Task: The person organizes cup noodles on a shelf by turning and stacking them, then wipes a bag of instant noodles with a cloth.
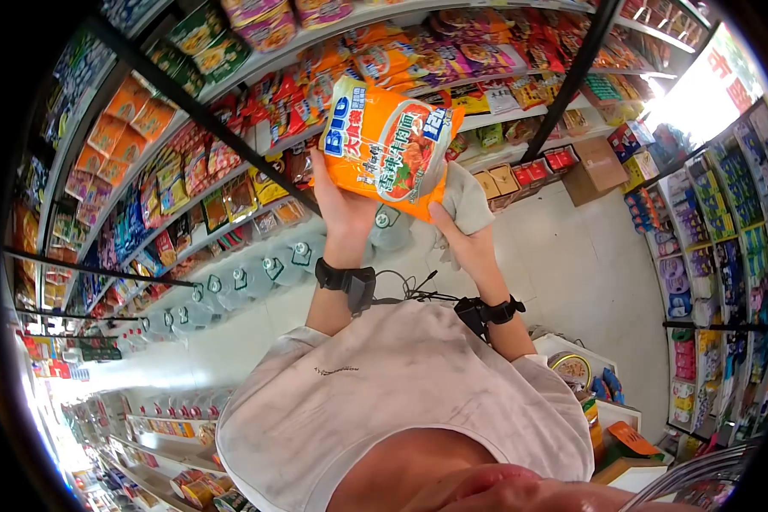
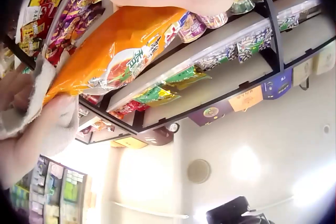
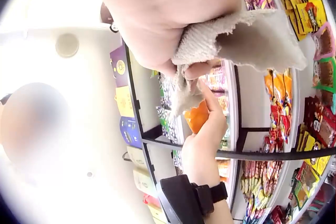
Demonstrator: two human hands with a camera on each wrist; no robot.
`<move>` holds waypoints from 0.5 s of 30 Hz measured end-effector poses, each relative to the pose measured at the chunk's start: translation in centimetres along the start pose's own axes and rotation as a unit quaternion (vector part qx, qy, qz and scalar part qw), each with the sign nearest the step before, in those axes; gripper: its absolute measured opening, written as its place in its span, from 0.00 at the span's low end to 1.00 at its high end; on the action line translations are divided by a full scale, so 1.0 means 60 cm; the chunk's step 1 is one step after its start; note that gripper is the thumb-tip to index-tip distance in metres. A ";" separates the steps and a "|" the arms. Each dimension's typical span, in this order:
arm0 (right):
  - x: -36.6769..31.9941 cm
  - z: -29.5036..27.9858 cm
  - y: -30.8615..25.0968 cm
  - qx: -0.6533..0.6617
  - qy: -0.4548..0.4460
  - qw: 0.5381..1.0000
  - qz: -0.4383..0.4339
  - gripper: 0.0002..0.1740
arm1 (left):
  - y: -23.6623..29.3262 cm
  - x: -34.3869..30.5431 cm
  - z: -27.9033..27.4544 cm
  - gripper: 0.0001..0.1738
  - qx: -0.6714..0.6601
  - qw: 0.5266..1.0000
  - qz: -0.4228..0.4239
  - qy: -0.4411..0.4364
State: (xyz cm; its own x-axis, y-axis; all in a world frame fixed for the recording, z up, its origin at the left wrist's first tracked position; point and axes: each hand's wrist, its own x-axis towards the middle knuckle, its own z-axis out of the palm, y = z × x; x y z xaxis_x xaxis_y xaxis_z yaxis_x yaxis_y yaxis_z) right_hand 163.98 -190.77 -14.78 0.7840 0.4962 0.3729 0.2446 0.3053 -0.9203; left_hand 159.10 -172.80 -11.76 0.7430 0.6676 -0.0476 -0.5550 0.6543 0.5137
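An orange bag of instant noodles (image 1: 375, 128), marked BIG, is held up in front of the shelves. My left hand (image 1: 346, 205) grips its lower left side, fingers hidden behind the bag. At its lower right corner is my right hand (image 1: 467, 239), thumb on the bag's edge, with a pale grey cloth (image 1: 471, 200) bunched in it. In the left wrist view the noodle bag (image 2: 118, 40) spans from one hand to the other. The right wrist view shows the right hand's fingers closed on the cloth (image 3: 262, 37), which hangs in loose folds.
Shelves of snack bags (image 1: 222, 154) curve across the front and left. Large water bottles (image 1: 273, 264) line the floor below them. A cardboard box (image 1: 593, 171) stands at the right, near another stocked rack (image 1: 717, 247). Dark shelf posts (image 1: 572, 77) rise close to the hands.
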 end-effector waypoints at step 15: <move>0.045 -0.150 0.044 -0.033 0.053 0.994 0.094 0.16 | -0.076 0.018 0.040 0.29 0.175 0.984 -0.030 -0.016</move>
State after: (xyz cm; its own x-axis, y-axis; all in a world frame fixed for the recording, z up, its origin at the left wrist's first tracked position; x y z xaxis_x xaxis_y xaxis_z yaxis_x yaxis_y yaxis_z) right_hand 171.90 -195.95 -17.29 0.8738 0.4505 0.1830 0.1228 0.1596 -0.9795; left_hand 163.34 -175.91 -12.11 0.7844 0.6171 -0.0629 -0.3513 0.5255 0.7749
